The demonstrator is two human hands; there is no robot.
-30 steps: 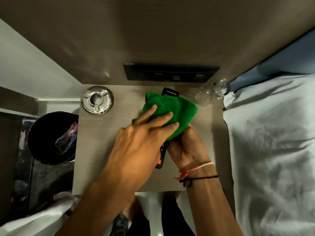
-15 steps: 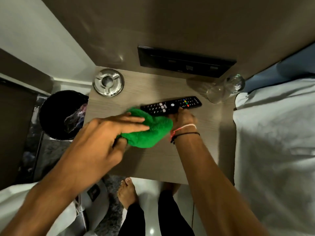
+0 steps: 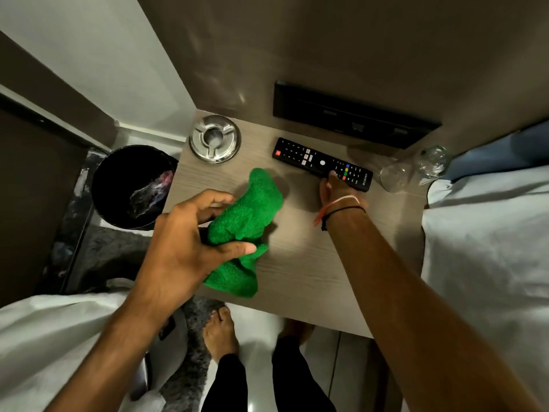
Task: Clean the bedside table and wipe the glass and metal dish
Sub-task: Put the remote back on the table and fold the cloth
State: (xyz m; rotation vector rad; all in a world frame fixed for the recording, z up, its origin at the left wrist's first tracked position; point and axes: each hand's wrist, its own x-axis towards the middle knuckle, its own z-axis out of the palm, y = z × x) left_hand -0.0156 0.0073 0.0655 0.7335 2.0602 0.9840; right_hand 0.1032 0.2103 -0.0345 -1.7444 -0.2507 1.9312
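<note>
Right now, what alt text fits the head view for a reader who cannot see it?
Seen from above, the left hand grips a green cloth on a bedside table while the right hand touches a remote. A metal dish sits at the back left, two glasses at the back right.

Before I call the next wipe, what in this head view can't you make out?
- Right hand: its fingertips on the remote are hidden by the hand's back; grip unclear.
- Glass: transparent against the table; smudges unreadable.
- Metal dish: glare hides dirt in it.
- Table under the green cloth and left hand: covered.
- Bin: dark inside; contents unclear.
</note>
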